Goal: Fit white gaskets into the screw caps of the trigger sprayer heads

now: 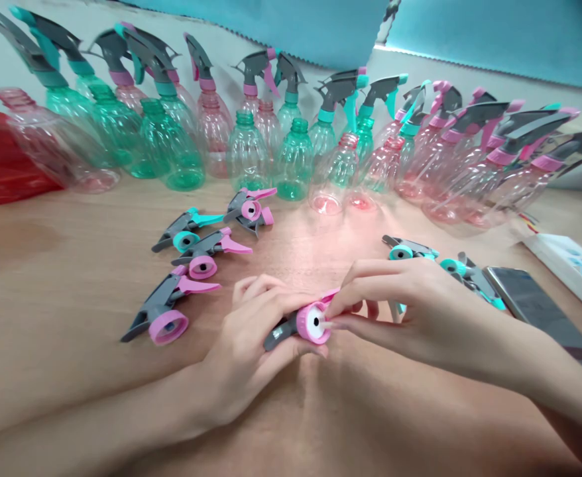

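Left hand [251, 331] holds 1 spray head [282, 332]; right hand [400, 298] at its collar [303, 324].

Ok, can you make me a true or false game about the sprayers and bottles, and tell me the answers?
1. The left hand holds a spray top with a pink ring. True.
2. The right hand is far away from that spray top. False: its fingers are right at the pink ring.
3. Every bottle has a top on. False: a green bottle in the middle has an open neck.
4. A phone lies on the right side. True.
5. All the loose tops are pink and grey. False: one on the left has a blue-green ring.
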A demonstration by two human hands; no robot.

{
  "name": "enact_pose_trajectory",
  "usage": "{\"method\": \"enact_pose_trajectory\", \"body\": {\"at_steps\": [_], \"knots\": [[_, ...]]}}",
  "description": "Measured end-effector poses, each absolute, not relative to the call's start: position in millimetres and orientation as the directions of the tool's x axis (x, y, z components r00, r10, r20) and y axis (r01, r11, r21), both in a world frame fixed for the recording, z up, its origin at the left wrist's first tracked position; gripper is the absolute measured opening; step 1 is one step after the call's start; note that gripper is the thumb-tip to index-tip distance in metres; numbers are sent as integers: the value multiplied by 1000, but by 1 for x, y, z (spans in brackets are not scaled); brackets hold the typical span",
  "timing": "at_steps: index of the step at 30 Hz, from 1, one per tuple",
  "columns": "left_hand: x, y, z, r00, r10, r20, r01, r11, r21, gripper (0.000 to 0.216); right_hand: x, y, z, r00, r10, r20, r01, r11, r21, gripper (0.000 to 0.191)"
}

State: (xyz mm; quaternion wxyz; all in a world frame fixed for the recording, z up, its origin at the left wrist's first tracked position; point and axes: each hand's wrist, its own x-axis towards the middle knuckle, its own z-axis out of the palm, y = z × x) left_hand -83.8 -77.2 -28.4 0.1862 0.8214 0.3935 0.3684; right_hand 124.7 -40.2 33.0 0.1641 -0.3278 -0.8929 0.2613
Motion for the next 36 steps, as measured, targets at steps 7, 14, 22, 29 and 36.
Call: {"method": "enact_pose_trajectory", "body": {"at_steps": [7,14,22,29,36], "knots": [[-85,-78,-28,430,790,436,522,-612,594,21,127,-41,31,-762,631,145,494,711,-500,11],[-85,-79,-28,428,779,459,517,-627,583,12,122,-46,30,-760,608,231,476,762,-439,12],[-84,-78,-28,440,764,473,515,-646,563,10,114,-50,28,-758,593,274,455,780,-429,9],[-83,-79,-27,439,770,463,504,-638,582,14,123,-52,35,-745,650,151,560,732,-387,5],[-82,-79,-27,422,754,503,501,-656,564,13,119,-52,26,-758,630,171,492,723,-485,14]]}}
